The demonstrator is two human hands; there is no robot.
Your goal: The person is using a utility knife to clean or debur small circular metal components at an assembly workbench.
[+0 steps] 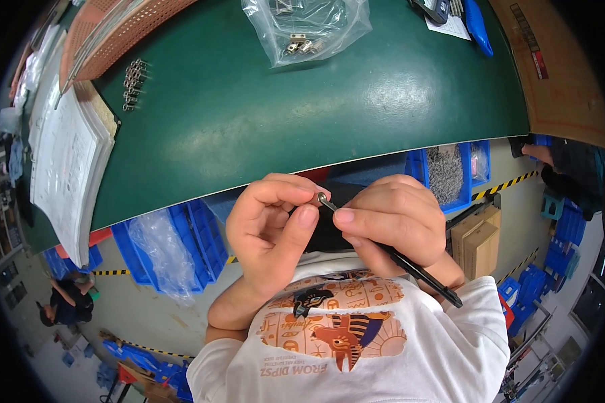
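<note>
Close to my body, just off the table's front edge, both hands meet. Between thumb and fingers of my left hand (265, 228) is a small shiny metal part (321, 198), mostly covered by the fingertips. My right hand (396, 218) is closed round a slim black pen-shaped tool (423, 274), whose rear end slants down to the right. The tool's front end reaches the metal part; how they touch is too small to tell. On the green table (249, 127), a clear plastic bag (346, 30) contains several small metal pieces (302, 46).
Several small metal parts (134, 84) lie in a cluster at the table's left. Beside them are a stack of papers (74, 161) and a pinkish perforated basket (114, 40). Blue bins (171, 248) and a bin of small parts (447, 174) stand below the edge. Cardboard (565, 74) borders the right.
</note>
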